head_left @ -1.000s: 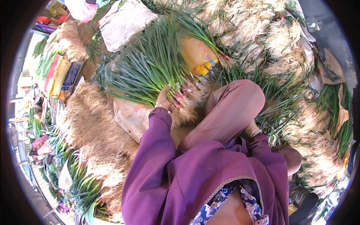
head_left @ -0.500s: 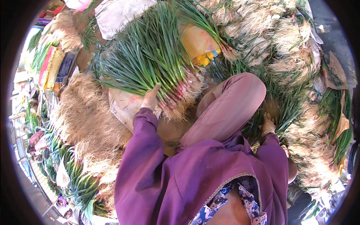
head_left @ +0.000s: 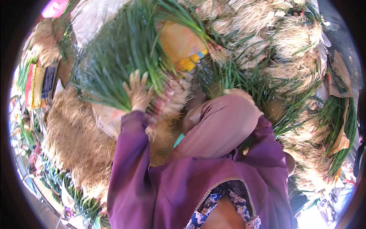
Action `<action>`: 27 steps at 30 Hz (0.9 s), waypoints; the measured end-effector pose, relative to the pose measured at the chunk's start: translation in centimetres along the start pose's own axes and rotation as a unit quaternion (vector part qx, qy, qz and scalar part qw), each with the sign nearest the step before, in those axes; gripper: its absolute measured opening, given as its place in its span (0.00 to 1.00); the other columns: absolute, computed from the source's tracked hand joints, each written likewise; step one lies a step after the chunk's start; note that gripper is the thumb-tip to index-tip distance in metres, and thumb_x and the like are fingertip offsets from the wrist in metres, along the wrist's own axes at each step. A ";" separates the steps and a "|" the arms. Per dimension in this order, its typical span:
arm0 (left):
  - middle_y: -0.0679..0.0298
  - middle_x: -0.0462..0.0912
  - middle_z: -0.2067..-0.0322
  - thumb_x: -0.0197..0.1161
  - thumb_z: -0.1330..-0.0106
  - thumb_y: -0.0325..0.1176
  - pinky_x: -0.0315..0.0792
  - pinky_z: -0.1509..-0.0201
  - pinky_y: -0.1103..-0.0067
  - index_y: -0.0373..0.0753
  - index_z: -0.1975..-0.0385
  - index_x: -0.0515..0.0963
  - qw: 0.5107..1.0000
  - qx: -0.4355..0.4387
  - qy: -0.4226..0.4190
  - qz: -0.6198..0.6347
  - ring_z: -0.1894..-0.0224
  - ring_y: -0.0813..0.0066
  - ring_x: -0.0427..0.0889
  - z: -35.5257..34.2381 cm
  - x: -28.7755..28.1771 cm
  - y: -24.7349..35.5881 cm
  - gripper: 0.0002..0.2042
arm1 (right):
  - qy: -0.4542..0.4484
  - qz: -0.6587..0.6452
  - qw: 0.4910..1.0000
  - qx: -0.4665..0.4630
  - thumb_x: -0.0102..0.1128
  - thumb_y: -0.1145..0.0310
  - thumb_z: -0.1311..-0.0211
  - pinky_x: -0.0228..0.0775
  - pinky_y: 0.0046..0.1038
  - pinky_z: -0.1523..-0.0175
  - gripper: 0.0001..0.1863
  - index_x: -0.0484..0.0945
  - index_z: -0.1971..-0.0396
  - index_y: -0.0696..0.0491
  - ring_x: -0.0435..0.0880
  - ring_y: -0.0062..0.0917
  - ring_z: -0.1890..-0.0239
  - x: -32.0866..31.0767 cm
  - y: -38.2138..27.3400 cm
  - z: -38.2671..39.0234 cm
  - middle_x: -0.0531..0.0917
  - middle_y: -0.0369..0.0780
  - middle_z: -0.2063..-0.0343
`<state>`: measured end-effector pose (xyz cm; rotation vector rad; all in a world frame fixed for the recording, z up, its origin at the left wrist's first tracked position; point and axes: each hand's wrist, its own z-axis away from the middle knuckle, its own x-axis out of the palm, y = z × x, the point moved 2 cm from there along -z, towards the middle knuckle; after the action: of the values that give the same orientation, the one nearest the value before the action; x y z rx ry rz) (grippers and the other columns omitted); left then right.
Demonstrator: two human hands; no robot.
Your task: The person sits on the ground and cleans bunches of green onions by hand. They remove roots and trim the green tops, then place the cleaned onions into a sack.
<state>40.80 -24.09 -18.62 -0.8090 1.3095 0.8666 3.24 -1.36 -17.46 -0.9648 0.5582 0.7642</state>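
A large fanned pile of spring onions (head_left: 118, 53), with long green leaves, pinkish bulbs and pale stringy roots, lies in front of me. My left hand (head_left: 139, 91) rests on the lower stalks near the bulbs, palm down with fingers spread. My right hand (head_left: 242, 94), smeared by motion, is at the far side of my bent knee; its fingers cannot be made out. Close beyond the knee lie loose green leaves (head_left: 232, 76). A smaller bunch of spring onions (head_left: 190, 24) lies at the pile's upper right, across a yellow sack (head_left: 181, 42).
Heaps of bundles with pale roots spread on the left (head_left: 76, 141) and on the right (head_left: 301, 57). A white sheet (head_left: 93, 19) lies behind the pile. More green bunches (head_left: 333, 126) stand at the far right beside a brown torn sack (head_left: 339, 74).
My left hand has loosened and spread its fingers on the stalks. My right hand has come forward from beside my thigh to the knee. The view has shifted, moving the pile left.
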 end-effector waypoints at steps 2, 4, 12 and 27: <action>0.64 0.46 0.29 0.59 0.40 0.51 0.35 0.29 0.52 0.56 0.32 0.53 0.996 -0.055 -0.050 -0.047 0.27 0.62 0.42 0.5 2.1 -1.1 0.36 | 0.044 -0.028 0.998 -0.047 0.61 0.67 0.44 0.69 0.36 0.47 0.23 0.73 0.47 0.48 0.76 0.41 0.50 0.1 -1.3 -4.6 0.78 0.46 0.54; 0.59 0.41 0.29 0.56 0.37 0.52 0.33 0.30 0.50 0.52 0.30 0.49 0.985 -0.078 -0.091 -0.120 0.27 0.60 0.39 0.3 4.1 -1.8 0.37 | 0.091 -0.033 0.993 -0.067 0.60 0.66 0.43 0.69 0.37 0.47 0.22 0.73 0.47 0.48 0.76 0.41 0.50 -1.0 -2.1 -9.8 0.78 0.46 0.54; 0.58 0.41 0.28 0.52 0.35 0.56 0.31 0.29 0.52 0.45 0.32 0.54 0.982 -0.093 -0.114 -0.120 0.26 0.61 0.36 -3.8 6.1 0.0 0.35 | 0.199 0.025 0.980 0.016 0.65 0.63 0.45 0.70 0.40 0.51 0.24 0.72 0.52 0.58 0.79 0.43 0.55 -4.2 -4.0 -27.9 0.79 0.52 0.59; 0.55 0.65 0.38 0.64 0.40 0.37 0.57 0.31 0.65 0.49 0.40 0.68 0.961 0.034 0.236 0.139 0.34 0.59 0.61 0.8 -4.9 -6.7 0.26 | -0.006 -0.283 0.959 0.001 0.56 0.62 0.34 0.74 0.26 0.57 0.19 0.74 0.47 0.56 0.81 0.22 0.64 -13.9 -13.2 -19.4 0.82 0.39 0.65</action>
<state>46.80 -26.87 -13.54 -0.8170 1.9001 0.8703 3.37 -27.50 -9.75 -1.0494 0.2457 0.2542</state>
